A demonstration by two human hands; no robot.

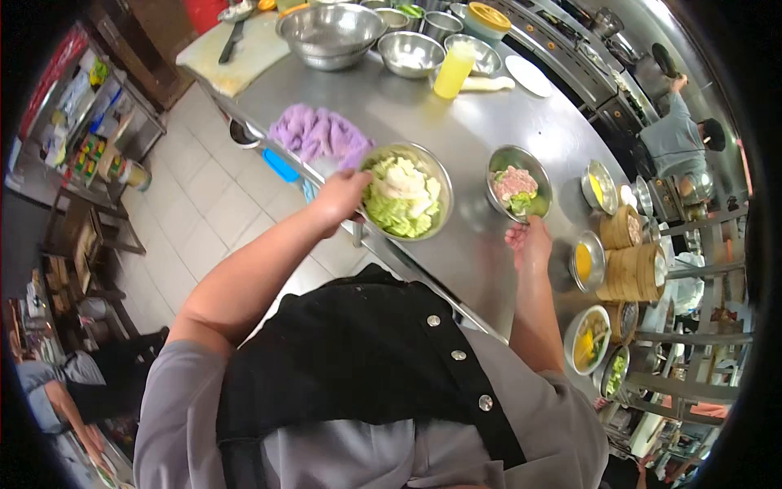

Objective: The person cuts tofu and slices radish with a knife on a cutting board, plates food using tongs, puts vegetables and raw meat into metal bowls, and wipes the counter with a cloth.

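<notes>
Head view, from the far left: a pale, stained cutting board (261,59) with a dark-handled knife (231,42) lies on the smooth, shiny metal table (383,114). To its right and nearer sits a crumpled purple towel (314,130) with a soft, fuzzy weave. Next comes a round, thin-walled metal bowl (445,196) of crinkled pale-green leaves (399,213), topped by an off-white heap (403,178). Farther back stands a clear plastic bottle (454,72) of yellow liquid. To the right, a smaller metal bowl (542,173) holds lumpy pink meat (513,181) and green pieces (520,202). At the far right are woven bamboo steamers (631,273) with round sides.

The leaf-filled bowl lies just right of the left fingers, at the table's near edge; the meat-filled bowl is on the far side of the right fingers.

The left hand (340,202) grips the bowl's left side, thumb at the rim, the other fingers bent below, slightly apart from the thumb. The right hand (531,241) touches the smaller bowl's near rim with its upper digits, the rest curled loosely and close together below; whether they press the wall I cannot tell
</notes>
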